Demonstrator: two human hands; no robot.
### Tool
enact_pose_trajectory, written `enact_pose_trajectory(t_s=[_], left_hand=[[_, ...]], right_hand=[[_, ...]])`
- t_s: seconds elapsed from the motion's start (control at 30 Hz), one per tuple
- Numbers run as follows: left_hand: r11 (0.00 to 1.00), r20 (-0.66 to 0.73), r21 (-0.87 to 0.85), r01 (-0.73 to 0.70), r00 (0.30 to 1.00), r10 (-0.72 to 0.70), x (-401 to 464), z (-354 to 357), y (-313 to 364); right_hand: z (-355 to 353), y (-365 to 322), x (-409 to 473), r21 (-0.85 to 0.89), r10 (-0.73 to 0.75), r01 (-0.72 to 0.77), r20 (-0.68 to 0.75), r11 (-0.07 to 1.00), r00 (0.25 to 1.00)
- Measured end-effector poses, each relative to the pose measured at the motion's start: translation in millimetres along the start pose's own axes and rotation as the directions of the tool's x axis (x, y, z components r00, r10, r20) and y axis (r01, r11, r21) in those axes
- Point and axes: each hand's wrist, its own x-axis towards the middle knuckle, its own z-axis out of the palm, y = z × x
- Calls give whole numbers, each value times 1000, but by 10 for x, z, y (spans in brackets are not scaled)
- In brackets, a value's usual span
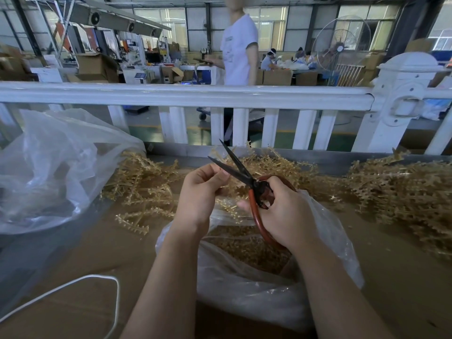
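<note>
Head view. The scissors are gripped in the right hand, with the fingers curled round the red loop handles. The blades are apart and tipped toward the far edge of the counter. The left hand is held against the lower blade, fingertips pinched on a sprue strip. Most of the strip is hidden by the fingers; only a lower run is seen between the hands. Both hands are held over the open small bag near the front edge, with cut pieces inside.

Handling, as judged: the strip is taken as light, thin and fairly stiff plastic, likely brittle at the small teeth. It is best pinched on the spine close to the cut. The scissors are taken as heavy, with sharp tips, so they are to be held by the handles only. The bag is soft and slack, and its mouth may fold shut.

Room: sprue piles are heaped at the left, along the far edge and at the right. A large clear bag fills the left edge, and a white railing stands just behind the far edge. A white cord is looped at the front left corner. Bare counter is left beside the small bag on both sides. A person is seen beyond the railing.
</note>
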Motion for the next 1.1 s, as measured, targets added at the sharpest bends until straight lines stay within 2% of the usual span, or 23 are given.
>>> enact_pose_trajectory(t_s=[0.17,0.63,1.1], left_hand=[[1000,15,13,-2,1000,2,9,-17,-26],[998,15,-67,-2,1000,3,19,-15,-11],[998,21,-60,-21,1000,23,38,-48,-39]], right_hand=[[26,48,18,-35,2,-2,-10,999,1000],[-10,27,-9,-52,-88,80,-159,995,983],[-4,12,-13,-25,-107,104,-174,994,979]])
